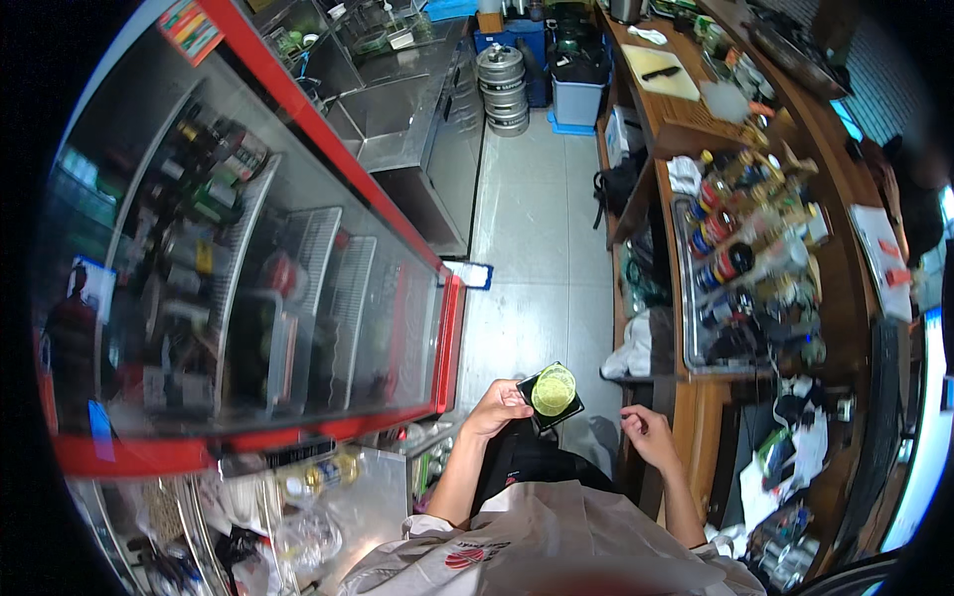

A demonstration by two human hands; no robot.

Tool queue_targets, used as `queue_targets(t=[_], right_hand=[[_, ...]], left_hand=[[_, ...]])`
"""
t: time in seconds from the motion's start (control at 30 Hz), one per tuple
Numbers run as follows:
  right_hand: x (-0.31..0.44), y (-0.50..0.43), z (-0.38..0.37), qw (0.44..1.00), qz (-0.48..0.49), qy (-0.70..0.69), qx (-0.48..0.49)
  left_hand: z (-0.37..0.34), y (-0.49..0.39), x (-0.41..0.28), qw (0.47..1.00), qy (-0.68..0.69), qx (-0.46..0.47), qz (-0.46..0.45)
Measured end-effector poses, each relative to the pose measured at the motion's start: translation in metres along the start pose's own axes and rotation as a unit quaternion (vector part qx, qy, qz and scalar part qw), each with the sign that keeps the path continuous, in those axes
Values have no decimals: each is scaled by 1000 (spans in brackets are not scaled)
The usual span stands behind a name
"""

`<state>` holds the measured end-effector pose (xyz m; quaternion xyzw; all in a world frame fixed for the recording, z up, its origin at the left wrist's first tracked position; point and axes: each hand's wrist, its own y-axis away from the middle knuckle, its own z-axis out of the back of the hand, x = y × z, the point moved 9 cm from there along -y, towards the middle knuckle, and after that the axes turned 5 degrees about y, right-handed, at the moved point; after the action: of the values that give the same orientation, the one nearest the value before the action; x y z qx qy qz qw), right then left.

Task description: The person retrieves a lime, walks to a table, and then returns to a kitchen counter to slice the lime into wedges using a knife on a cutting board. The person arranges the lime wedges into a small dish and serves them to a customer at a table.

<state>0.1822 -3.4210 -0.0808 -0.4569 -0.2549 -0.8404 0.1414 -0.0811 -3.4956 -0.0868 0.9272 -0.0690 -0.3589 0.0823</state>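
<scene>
My left hand [498, 411] grips a small black square dish [528, 387] by its edge, in front of my body. Round lime slices [554, 390] lie on the dish, overlapping so that I cannot count them. To the right, my right hand [650, 432] hangs beside the wooden counter, its fingers loosely bent and apart. I see nothing in it, and it is away from the dish.
A red-framed glass-door fridge [447, 343] stands at left, beyond it a steel sink [387, 112]. Bottles stand in a metal tray [682, 298] at right. A knife [661, 74] lies on a cutting board [641, 59]. Kegs [503, 89] and a bin [577, 100] stand at the aisle's far end.
</scene>
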Motion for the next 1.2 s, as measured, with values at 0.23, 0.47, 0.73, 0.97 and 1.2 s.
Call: queue_targets(t=[0.23,0.47,0.73,0.97,1.2], right_hand=[[-157,-176,-16,967,-245,-68,-22],[-228,-226,-19,859,-473,-185,-69],[-231,-510,15,862,-475,-174,-11],[-25,-900,132,962,-13,-273,9],[146,-1126,224,988,-47,-131,-65]], left_hand=[[100,-183,-130,996,-5,-84,9],[151,-378,-297,999,-19,-18,30],[227,-568,-440,993,38,-68,-93],[297,-665,-562,942,118,-196,-245],[422,-749,-716,894,97,-334,-281]])
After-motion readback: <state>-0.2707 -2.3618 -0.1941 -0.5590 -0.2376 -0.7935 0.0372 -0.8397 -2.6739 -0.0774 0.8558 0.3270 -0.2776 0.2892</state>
